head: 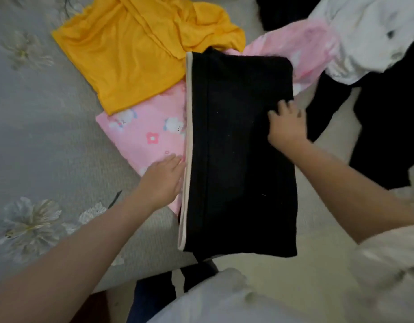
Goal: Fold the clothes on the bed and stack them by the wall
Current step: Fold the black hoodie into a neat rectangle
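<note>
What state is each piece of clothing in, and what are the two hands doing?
Black garment: folded flat into a long rectangle.
Pink printed cloth: flat, partly under the black garment.
Yellow top: spread out, unfolded.
White garment: crumpled.
Left hand: flat, at the black garment's pale edge.
Right hand: fingers curled on black fabric.

I see both forearms bare from wrist to past the elbow. Behind the right hand [287, 123] a loose white short sleeve [392, 250] begins. The left hand [162, 180] carries no rings, watch or bands.
</note>
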